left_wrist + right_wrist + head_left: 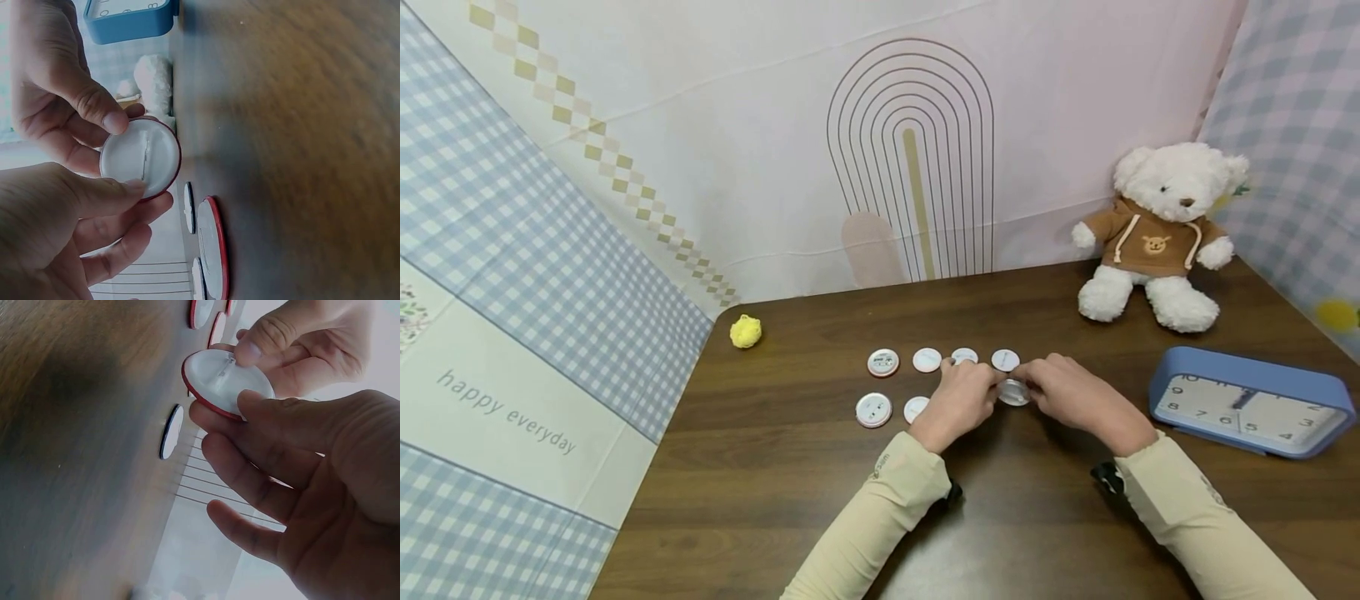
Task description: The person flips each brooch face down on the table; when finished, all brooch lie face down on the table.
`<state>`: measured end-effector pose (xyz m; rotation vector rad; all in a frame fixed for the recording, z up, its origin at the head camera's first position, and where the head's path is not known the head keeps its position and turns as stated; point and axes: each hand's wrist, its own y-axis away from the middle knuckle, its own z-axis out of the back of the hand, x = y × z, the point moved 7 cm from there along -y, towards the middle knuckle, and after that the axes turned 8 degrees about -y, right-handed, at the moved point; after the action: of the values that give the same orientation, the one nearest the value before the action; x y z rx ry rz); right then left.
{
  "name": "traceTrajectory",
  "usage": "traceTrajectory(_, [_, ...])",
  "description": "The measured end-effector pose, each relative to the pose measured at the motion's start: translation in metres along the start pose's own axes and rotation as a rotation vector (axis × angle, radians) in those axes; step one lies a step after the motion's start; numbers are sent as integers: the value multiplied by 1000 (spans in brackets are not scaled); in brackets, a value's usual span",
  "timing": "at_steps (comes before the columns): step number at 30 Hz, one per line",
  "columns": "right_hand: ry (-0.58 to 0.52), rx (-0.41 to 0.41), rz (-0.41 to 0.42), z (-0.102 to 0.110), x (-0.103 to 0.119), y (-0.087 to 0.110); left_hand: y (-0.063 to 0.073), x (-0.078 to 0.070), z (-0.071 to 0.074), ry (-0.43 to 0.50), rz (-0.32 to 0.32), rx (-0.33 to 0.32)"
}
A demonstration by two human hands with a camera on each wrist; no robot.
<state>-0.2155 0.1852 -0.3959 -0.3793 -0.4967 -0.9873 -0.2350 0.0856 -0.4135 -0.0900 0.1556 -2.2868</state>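
Observation:
A round pin-back badge (122,156) with a white back and a red rim is held up between both hands, its back with the metal pin turned to the wrist cameras. My left hand (961,402) pinches one edge, the thumb lying by an end of the pin. Opposite it, my right hand (1078,400) grips the other edge between thumb and fingers. In the right wrist view the badge (209,378) tilts above the table. Just beyond the hands, a white badge (1006,360) lies on the wood. Another badge (917,408) is partly covered by the left hand.
More badges lie to the left, among them a larger one (874,410) and one behind it (883,362). A yellow ball (746,332) sits at the far left. At the right stand a blue clock (1251,404) and a white teddy bear (1157,237) on the brown table (760,500).

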Motion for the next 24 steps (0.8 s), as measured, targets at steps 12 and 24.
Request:
traceTrajectory(12, [-3,-71,-27,-1,-2,4,1,4,8,141,62,-43])
traceTrajectory(24, [-4,-133,22,-3,-1,9,5,6,5,273,97,-8])
